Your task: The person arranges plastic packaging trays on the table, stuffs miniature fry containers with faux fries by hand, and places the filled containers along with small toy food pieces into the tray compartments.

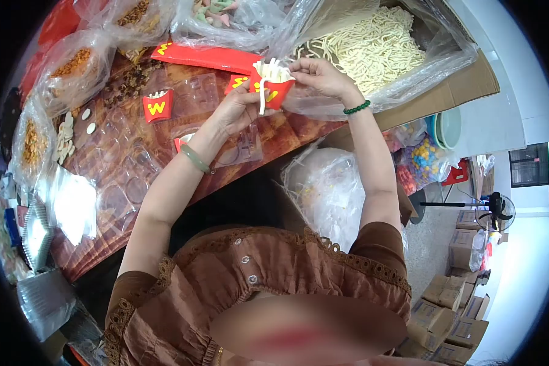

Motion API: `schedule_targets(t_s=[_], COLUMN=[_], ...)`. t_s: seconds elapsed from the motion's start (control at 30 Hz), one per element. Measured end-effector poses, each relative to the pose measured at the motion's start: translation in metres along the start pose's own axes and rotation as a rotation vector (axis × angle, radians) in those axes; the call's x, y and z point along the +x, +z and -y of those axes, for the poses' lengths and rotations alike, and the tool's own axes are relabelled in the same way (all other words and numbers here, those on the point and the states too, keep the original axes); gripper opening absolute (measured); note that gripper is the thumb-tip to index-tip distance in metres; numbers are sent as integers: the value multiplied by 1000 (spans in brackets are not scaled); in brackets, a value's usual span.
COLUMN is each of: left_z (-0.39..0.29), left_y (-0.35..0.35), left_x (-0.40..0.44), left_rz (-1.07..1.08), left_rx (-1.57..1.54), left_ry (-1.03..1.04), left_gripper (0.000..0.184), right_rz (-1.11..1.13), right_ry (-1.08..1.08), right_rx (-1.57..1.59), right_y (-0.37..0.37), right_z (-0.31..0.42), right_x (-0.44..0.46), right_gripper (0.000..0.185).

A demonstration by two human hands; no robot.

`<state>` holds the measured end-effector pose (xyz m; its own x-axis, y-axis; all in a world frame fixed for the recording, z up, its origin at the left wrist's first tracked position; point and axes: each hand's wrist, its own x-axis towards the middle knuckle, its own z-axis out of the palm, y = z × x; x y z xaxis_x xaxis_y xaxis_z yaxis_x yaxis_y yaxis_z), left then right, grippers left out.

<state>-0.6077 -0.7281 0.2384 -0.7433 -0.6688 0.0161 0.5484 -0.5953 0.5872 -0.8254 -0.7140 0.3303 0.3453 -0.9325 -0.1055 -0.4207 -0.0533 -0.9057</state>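
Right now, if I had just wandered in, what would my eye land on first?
Probably the bright red carton in the person's left hand, with pale strands poking out of its top and the right hand close at its upper edge. Next, the big heap of similar strands in a plastic-lined cardboard box at the upper right, then the smaller red carton on the table, left of the hands.

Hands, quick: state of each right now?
Left hand: closed, holding the red fry carton.
Right hand: fingers curled by the carton's top; can't tell if closed on anything.
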Motion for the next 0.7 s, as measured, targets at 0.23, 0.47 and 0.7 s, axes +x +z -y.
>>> schedule_targets(t_s=[0.23,0.47,0.7], left_z=[-4,10,4], left_y=[7,7,1], left_x=[-19,-32,-58], left_rz=[-179,-480,-489], left_rx=[60,261,298], left_ry=[112,483,622], left_gripper=[36,33,36], right_rz=[-285,-304,-291], right_ry=[-106,-130,-110], right_rx=[-231,-357,-251], right_y=[21,101,130], right_z=[26,36,31], right_x=[4,14,25], right_gripper=[16,23,16])
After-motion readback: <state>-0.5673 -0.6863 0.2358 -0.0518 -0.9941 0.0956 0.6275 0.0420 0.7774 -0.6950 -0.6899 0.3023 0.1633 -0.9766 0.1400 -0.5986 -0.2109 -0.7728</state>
